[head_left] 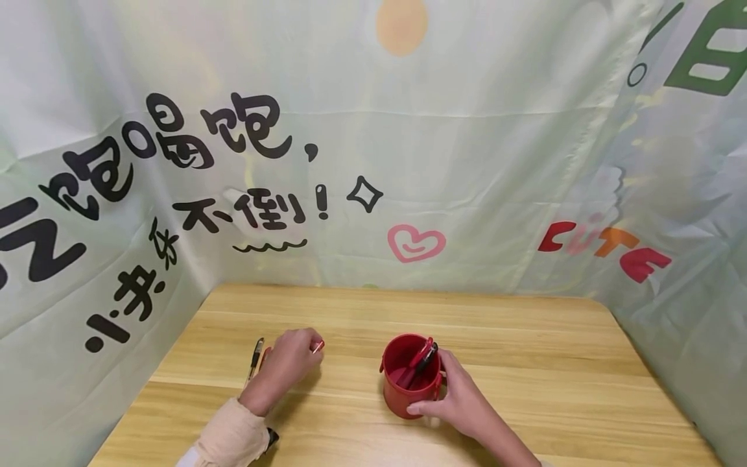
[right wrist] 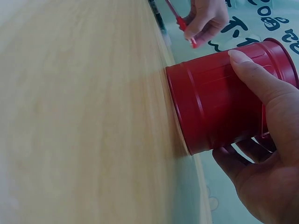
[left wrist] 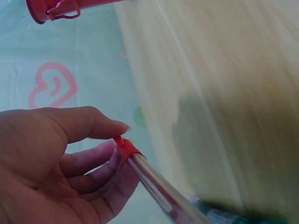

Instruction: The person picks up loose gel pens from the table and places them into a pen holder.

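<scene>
My left hand (head_left: pixel 290 359) pinches a red-capped pen (left wrist: pixel 159 189) with a clear barrel, thumb and fingertips at its red end. It is raised over the left half of the table, the pen's red tip poking out past the fingers in the head view. A small red metal bucket (head_left: pixel 403 401) stands upright near the middle of the table. Around its right side my right hand (head_left: pixel 463 399) grips it, thumb along the front wall. A red pen (head_left: pixel 421 353) and a black pen (head_left: pixel 431 354) lean inside the bucket.
Just left of my left hand a black-capped pen (head_left: pixel 256 353) lies on the wooden table (head_left: pixel 525 363). A dark object (head_left: pixel 272 439) shows partly beside the left sleeve. Printed cloth (head_left: pixel 490 168) hangs close behind the table and along both sides.
</scene>
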`<state>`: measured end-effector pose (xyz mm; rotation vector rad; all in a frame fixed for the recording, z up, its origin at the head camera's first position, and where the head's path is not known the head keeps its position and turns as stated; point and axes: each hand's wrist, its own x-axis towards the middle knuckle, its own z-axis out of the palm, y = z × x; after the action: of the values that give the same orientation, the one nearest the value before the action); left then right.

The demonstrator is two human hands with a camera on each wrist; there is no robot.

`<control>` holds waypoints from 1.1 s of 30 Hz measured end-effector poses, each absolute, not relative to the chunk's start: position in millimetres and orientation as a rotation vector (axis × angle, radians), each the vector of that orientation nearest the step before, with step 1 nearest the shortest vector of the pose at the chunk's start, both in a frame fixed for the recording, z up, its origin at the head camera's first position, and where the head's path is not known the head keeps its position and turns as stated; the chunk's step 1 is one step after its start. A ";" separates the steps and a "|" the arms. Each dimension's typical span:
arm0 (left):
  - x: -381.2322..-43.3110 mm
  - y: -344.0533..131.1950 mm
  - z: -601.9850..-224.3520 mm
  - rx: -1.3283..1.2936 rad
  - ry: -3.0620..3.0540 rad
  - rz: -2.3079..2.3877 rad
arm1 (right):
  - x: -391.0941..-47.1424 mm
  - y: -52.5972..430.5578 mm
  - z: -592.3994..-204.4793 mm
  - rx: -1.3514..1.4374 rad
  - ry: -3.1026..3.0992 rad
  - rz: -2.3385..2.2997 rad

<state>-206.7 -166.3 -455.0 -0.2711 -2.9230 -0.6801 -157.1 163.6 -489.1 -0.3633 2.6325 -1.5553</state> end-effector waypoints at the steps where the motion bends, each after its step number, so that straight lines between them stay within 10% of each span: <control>1: -206.5 -164.7 -453.3 -0.274 -2.905 -0.677 | -157.0 163.4 -489.0 -0.358 2.630 -1.558; 33: -187.7 -92.5 -369.6 -0.558 -2.557 -0.844 | -157.0 162.9 -490.4 -0.371 2.642 -1.555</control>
<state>-187.7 -92.5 -369.6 -0.5575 -2.5572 -0.8437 -157.0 162.9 -490.4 -0.3708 2.6424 -1.5554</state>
